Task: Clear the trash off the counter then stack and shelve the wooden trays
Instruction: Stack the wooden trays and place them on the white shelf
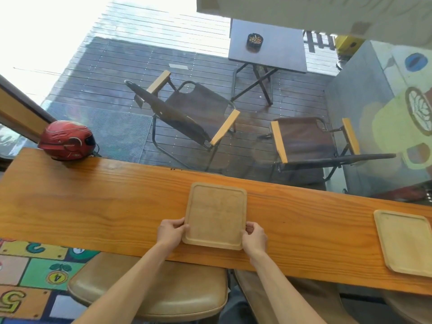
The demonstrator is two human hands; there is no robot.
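Wooden tray (216, 215) lies flat on the counter (93, 206), its near corners pinched — left hand (170, 232) and right hand (254, 238) curl fingers over its side rims. Second tray (405, 242) rests far right.

pale tan trays (216, 215) on an orange-brown grained counter (93, 202); red helmet (66, 140) with pale swirls.

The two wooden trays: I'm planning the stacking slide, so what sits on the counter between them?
Nothing: in the head view only bare counter lies between the held tray and the right tray.
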